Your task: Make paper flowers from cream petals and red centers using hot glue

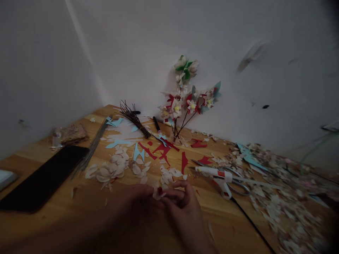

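Observation:
Between my two hands, low in the middle of the head view, is a small artificial flower [159,193] with pale petals and a dark red centre. My left hand [141,199] is closed at the flower's left side, its fingers dim and partly hidden. From the right, my right hand [184,203] pinches the flower between thumb and fingers. Loose pale petals [166,174] lie just beyond my hands. To the right, a white glue gun [215,173] rests on its side over a pair of scissors [241,187].
Artificial flowers [177,107] on brown stems stand against the wall. Behind the petals lie red paper scraps [184,162], blue paper scraps [139,152] and a twig bundle [135,120]. A black flat panel [47,176] is at left. Heaped petal scraps [280,215] cover the right side.

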Action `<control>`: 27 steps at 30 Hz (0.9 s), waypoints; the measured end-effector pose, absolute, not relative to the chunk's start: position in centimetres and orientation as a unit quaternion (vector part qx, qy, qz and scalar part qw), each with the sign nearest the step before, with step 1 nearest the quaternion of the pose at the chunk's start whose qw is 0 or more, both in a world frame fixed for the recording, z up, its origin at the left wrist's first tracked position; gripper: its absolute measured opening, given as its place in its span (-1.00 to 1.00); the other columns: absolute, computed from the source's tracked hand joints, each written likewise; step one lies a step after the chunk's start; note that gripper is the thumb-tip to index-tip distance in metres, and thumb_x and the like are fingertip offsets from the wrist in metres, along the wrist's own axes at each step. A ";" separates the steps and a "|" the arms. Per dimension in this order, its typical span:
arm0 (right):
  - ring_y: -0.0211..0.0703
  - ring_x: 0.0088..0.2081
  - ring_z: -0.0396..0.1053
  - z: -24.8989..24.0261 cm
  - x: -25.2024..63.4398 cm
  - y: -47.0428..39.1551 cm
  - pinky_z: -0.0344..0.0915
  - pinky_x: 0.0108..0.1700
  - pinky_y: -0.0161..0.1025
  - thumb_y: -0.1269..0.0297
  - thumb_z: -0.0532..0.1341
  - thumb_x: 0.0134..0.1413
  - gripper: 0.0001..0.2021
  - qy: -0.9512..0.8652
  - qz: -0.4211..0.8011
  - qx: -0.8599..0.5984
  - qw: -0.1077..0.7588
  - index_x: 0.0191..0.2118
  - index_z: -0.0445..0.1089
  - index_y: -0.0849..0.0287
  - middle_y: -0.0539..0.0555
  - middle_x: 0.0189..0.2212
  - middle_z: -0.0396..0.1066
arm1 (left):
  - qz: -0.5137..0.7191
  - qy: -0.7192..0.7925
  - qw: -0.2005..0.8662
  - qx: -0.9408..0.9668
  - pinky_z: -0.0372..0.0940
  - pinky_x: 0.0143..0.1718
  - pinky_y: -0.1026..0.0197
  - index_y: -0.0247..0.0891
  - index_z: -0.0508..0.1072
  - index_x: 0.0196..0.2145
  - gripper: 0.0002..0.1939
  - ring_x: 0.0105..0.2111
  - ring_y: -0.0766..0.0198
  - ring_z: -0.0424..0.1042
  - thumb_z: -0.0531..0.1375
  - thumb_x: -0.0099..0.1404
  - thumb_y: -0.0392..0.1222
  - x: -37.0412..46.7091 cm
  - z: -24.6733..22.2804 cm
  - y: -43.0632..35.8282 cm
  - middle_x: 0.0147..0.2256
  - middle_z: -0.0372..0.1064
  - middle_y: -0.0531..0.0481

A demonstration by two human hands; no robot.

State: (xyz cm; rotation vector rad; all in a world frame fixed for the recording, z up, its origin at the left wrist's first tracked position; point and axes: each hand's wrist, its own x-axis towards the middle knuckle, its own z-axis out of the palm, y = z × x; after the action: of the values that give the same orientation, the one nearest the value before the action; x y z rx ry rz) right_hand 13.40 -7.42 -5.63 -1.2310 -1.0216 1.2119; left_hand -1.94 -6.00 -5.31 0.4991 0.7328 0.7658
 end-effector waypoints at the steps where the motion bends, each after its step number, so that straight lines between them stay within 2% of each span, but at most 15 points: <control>1: -0.15 -0.50 0.47 -5.7 13.4 -7.3 0.31 -0.40 -0.26 0.34 0.38 -0.32 -0.63 -0.416 0.528 -0.510 0.537 -0.37 0.18 0.05 -0.09 -0.59 0.52 | 0.364 0.332 0.836 0.241 0.19 -0.73 0.39 -0.31 0.51 -0.42 -0.83 -0.49 0.19 0.48 0.18 0.07 -0.17 -1.9 -5.4 -6.0 -0.49 0.55 -0.09; 4: -0.14 -0.56 0.46 -6.3 13.6 -6.8 0.29 -0.48 -0.28 0.29 0.42 -0.38 -0.57 -0.382 0.571 -0.497 0.530 -0.37 0.17 0.06 -0.10 -0.62 0.51 | 0.376 0.310 0.834 0.260 0.28 -0.55 0.36 -0.30 0.53 -0.46 -0.86 -0.49 0.25 0.48 0.17 0.02 -0.29 -1.9 -5.4 -6.0 -0.50 0.55 -0.05; 7: -0.13 -0.53 0.47 -7.4 14.0 -6.6 0.28 -0.48 -0.30 0.29 0.44 -0.40 -0.54 -0.358 0.579 -0.494 0.540 -0.34 0.18 0.06 -0.09 -0.58 0.52 | 0.390 0.346 0.793 0.315 0.26 -0.42 0.35 -0.29 0.54 -0.47 -0.89 -0.49 0.31 0.45 0.20 0.00 -0.35 -1.9 -5.5 -5.7 -0.51 0.54 -0.01; 9: -0.16 -0.54 0.47 -7.8 14.2 -6.6 0.27 -0.48 -0.32 0.31 0.44 -0.40 -0.53 -0.343 0.594 -0.480 0.547 -0.33 0.18 0.06 -0.11 -0.58 0.51 | 0.401 0.379 0.740 0.385 0.22 -0.44 0.35 -0.28 0.52 -0.46 -0.93 -0.48 0.32 0.41 0.28 0.00 -0.30 -1.8 -5.8 -5.5 -0.50 0.51 0.02; 13: -0.23 -0.57 0.44 -7.4 14.1 -6.8 0.24 -0.48 -0.35 0.34 0.44 -0.37 -0.54 -0.332 0.634 -0.442 0.540 -0.33 0.17 0.07 -0.10 -0.59 0.52 | 0.428 0.392 0.658 0.481 0.19 -0.43 0.31 -0.24 0.44 -0.44 -0.78 -0.47 0.32 0.35 0.36 -0.04 -0.16 -1.6 -6.4 -5.4 -0.50 0.41 0.09; 19: -0.22 -0.63 0.40 -6.9 13.5 -7.1 0.21 -0.51 -0.36 0.33 0.46 -0.47 -0.50 -0.329 0.646 -0.459 0.514 -0.36 0.17 0.07 -0.09 -0.65 0.51 | 0.410 0.443 0.630 0.489 0.17 -0.47 0.31 -0.23 0.38 -0.50 -0.71 -0.52 0.32 0.32 0.41 -0.14 -0.17 -1.2 -6.4 -5.5 -0.55 0.38 0.12; 27: -0.28 -0.63 0.37 -6.1 13.1 -7.4 0.16 -0.51 -0.40 0.32 0.48 -0.47 -0.50 -0.356 0.624 -0.474 0.509 -0.40 0.16 0.07 -0.12 -0.65 0.51 | 0.419 0.423 0.644 0.480 0.12 -0.51 0.34 -0.25 0.35 -0.53 -0.76 -0.56 0.37 0.27 0.37 -0.12 -0.23 -1.3 -6.6 -5.5 -0.58 0.34 0.15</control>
State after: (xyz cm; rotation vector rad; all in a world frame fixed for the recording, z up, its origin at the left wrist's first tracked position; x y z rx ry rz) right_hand 13.09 -7.43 -6.06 -1.1416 -0.8571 1.5029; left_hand -1.35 -5.45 -6.59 1.0942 0.9630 0.9552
